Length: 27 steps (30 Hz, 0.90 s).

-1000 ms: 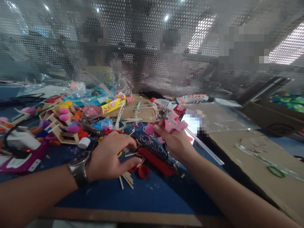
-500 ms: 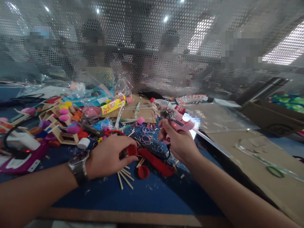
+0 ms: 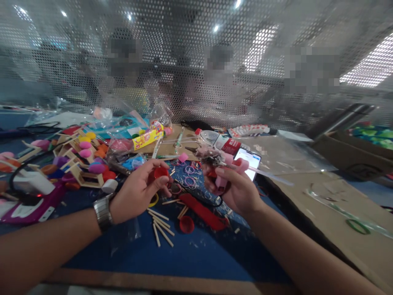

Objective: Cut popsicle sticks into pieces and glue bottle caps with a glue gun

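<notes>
Between the thumb and fingers of my left hand is a small red cap, its hollow side partly showing. My right hand is wrapped round the handle of a pink hot glue gun, its grey-smeared front pointing left and a clear glue stick jutting from its back. Under my hands, several short wooden sticks lie fanned out on the blue table. Beside them are a second red cap and a red strip.
Coloured caps and wooden stick frames crowd the left, near a purple power strip. A plastic bottle and a lit phone lie behind my right hand. Cardboard covers the right side; a perforated screen stands behind.
My left hand has lifted and turned, bringing the red cap up and left. The glue gun has tilted in my right hand, its glue stick now showing more at the back.
</notes>
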{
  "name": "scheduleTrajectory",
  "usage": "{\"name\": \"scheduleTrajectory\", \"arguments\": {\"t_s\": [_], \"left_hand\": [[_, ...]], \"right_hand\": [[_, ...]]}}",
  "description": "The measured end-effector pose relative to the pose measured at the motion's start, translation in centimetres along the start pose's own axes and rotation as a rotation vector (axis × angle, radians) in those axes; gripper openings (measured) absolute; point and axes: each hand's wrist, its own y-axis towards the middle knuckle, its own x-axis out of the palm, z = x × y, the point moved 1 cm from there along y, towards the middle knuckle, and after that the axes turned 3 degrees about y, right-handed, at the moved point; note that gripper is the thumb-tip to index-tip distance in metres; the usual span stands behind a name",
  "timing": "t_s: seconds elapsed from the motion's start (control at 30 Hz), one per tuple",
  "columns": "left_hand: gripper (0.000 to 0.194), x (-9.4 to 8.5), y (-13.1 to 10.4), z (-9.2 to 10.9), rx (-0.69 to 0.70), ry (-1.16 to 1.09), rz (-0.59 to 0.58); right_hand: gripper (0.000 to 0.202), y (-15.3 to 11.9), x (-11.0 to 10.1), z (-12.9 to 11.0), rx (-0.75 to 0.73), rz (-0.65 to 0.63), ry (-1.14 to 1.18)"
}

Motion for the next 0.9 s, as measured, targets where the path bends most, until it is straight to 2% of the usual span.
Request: {"name": "scheduleTrajectory", "arguments": {"t_s": [0.2,0.37,0.53,0.63,0.77,0.9], "left_hand": [[0.028,0.2,0.0,0.0,-0.068,-0.128,0.075],[0.031,0.1,-0.2,-0.4,-0.097,-0.343,0.123],[0.032,-0.1,-0.2,-0.3,-0.095,-0.181,0.056],[0.034,0.0,-0.1,0.1,-0.093,-0.105,0.057],[0.028,0.1,-0.1,0.3,-0.104,-0.163,0.041],[0.027,0.2,-0.3,0.2,-0.087,-0.220,0.042]], "right_hand": [[0.027,-0.3,-0.1,0.3,0.051,-0.052,0.023],[0.027,-0.5,-0.4,0.7,0.070,-0.073,-0.002],[0.027,-0.7,-0.5,0.8,0.055,-0.067,-0.040],[0.026,-0.7,-0.5,0.8,0.016,-0.104,-0.046],[0.026,-0.5,-0.6,1.0,-0.017,-0.142,-0.038],[0.025,-0.4,-1.0,1.4,0.069,-0.124,-0.032]]}}
